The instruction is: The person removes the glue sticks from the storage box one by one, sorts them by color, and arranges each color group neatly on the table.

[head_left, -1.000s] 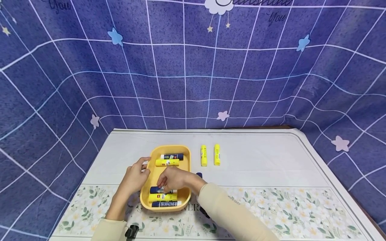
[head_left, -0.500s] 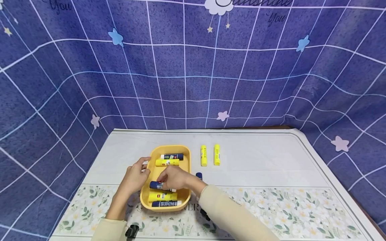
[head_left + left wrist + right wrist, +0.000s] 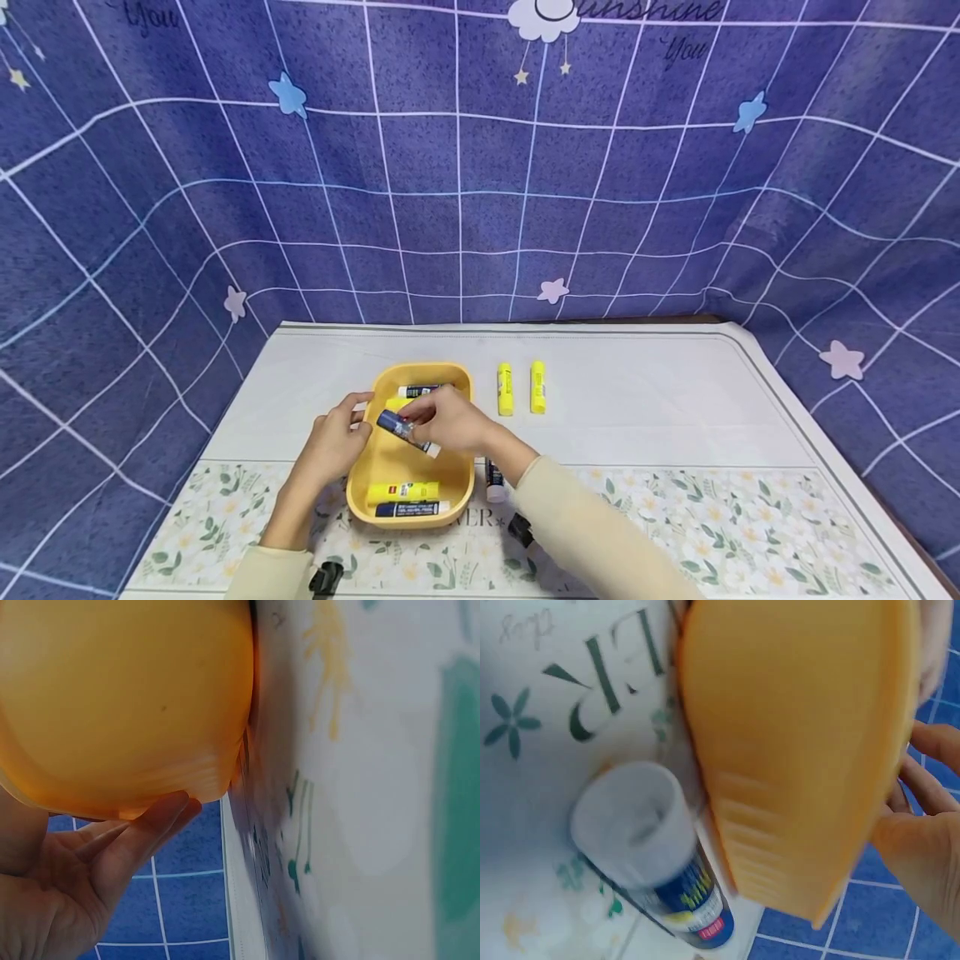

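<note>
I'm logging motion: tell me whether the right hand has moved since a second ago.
Yes: the right hand has moved toward the far end of the yellow tray.

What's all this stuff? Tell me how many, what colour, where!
Tray: 1, orange, on the tablecloth.
Bright tubes: 4, yellow, two in the tray, two right of it.
Dark tubes: 4, mostly navy, two in the tray, one beside it, one held.
Tablecloth: 1, white, flowery, underneath.
Curtain: 1, blue, starry, behind.
Sleeves: 2, cream, both arms.
Wrist gear: 2, black, by sleeves.
Left hand: 1, at the tray's left edge.
Right hand: 1, pinching a dark tube over the tray.
</note>
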The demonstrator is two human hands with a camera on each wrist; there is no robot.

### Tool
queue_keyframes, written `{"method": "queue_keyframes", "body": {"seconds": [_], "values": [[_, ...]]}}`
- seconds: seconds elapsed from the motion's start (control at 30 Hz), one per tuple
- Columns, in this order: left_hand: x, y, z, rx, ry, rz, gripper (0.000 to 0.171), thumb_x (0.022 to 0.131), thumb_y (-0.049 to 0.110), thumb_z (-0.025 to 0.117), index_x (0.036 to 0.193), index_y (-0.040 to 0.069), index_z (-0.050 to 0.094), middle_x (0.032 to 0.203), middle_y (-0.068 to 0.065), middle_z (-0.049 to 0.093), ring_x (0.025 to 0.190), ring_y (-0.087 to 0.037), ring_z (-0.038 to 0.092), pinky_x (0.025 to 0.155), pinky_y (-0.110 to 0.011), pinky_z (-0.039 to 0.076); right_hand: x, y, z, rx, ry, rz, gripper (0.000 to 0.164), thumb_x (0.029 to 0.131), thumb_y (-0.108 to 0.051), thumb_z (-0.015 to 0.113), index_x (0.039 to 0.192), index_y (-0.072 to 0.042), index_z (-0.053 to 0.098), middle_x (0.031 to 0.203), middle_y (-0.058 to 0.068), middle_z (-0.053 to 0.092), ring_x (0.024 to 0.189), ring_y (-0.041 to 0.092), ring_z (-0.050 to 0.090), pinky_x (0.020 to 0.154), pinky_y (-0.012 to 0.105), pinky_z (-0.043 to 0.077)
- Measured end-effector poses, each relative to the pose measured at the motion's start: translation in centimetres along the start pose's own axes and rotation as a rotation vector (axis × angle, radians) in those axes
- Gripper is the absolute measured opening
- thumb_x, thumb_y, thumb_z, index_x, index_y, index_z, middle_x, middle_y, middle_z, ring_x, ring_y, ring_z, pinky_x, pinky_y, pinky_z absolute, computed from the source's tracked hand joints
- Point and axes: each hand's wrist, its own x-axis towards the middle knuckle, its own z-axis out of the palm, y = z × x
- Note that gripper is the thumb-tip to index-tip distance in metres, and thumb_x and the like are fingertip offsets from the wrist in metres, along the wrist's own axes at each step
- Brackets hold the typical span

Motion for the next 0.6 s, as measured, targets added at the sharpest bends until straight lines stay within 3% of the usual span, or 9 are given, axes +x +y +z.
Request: {"method": "queue_keyframes", "body": {"seconds": [0.23,0.43,0.6], "values": [[-0.1,0.0,0.1,-0.004,0.007,0.002,0.049,0.102,0.009,0.050,0.151,0.004,0.047,0.133,-0.034,0.064,0.112,-0.044,0.072,0.079,-0.044,0.067,-1.4,0.0,-2.3,0.219,0.125,0.025,0.038,0.088,0.005,0.071,0.126,0.004,0.071,0.114,0.021,0.073,0.091,0.013,0.067,0.082,0.024,0.061],[-0.2,-0.1,0.0,-0.014,0.004,-0.003,0.049,0.102,0.009,0.050,0.151,0.004,0.047,0.134,-0.036,0.063,0.110,-0.045,0.073,0.077,-0.043,0.067,-2.9,0.5,-3.7,0.256,0.185,0.068,0.038,0.090,0.004,0.067,0.128,0.001,0.070,0.124,0.018,0.072,0.097,0.012,0.067,0.085,0.023,0.060],[-0.1,0.0,0.1,-0.008,-0.001,-0.005,0.050,0.102,0.009,0.049,0.152,0.004,0.046,0.135,-0.036,0.062,0.112,-0.046,0.072,0.079,-0.044,0.067,-4.0,1.1,-4.4,0.303,0.226,0.088,0.039,0.089,0.004,0.068,0.129,0.004,0.069,0.122,0.019,0.071,0.097,0.011,0.066,0.088,0.025,0.061]]}}
